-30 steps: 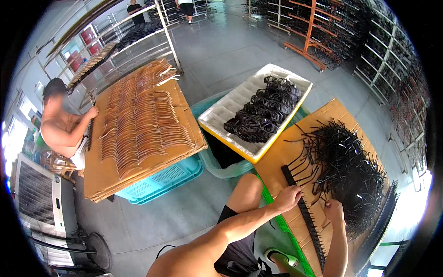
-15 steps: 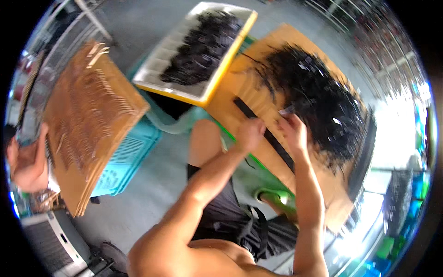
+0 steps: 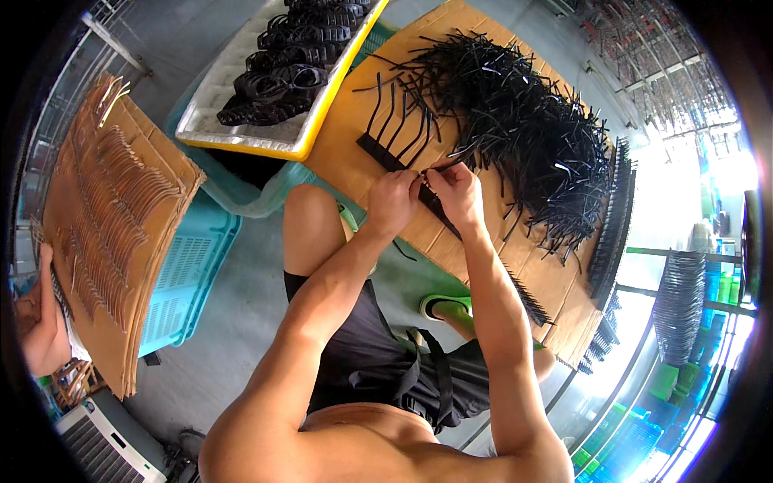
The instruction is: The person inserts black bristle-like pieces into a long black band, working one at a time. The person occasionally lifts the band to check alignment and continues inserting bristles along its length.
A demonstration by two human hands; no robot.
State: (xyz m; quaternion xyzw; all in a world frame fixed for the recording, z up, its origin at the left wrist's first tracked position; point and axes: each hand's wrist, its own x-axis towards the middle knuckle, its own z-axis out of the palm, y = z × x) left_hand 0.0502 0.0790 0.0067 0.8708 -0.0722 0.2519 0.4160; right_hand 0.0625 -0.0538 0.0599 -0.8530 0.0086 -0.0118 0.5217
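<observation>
Left hand [image 3: 393, 201] fingers curled closed on the long, narrow black toothed bar [image 3: 440, 211], thumb and index meeting at its edge; right hand [image 3: 456, 195] pinched nearly shut, thumb and fingertips on a thin black flexible strip [image 3: 443, 164], right beside the left fingertips. Bar lies diagonally across the brown cardboard sheet [image 3: 338, 149], directly under both hands, several bent black strips standing off its far end past the left hand. Big tangled heap of loose black strips [image 3: 531, 121] just beyond the right hand, white foam tray with yellow side [image 3: 201, 121] farther left.
</observation>
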